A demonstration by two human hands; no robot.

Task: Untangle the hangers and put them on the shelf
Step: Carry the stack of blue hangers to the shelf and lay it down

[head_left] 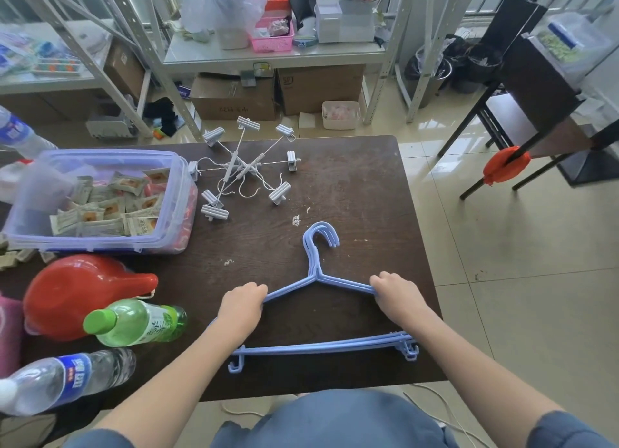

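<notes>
A stack of blue plastic hangers (pixel 318 273) lies flat on the dark wooden table (pixel 351 186), hooks pointing away from me. My left hand (pixel 243 302) grips the left shoulder arm of the stack. My right hand (pixel 395 292) grips the right shoulder arm. The bottom bars (pixel 321 347) run between my forearms near the table's front edge. Farther back lies a tangle of white clip hangers (pixel 244 169) with wire hooks crossed over each other. A metal shelf (pixel 268 54) stands behind the table.
Left of the hangers stand a clear box of snack packets (pixel 100 196), a red jug (pixel 80 293), a green bottle (pixel 134 323) and a water bottle (pixel 67 377). Cardboard boxes (pixel 234 96) sit under the shelf. A dark stand (pixel 536 79) is at right.
</notes>
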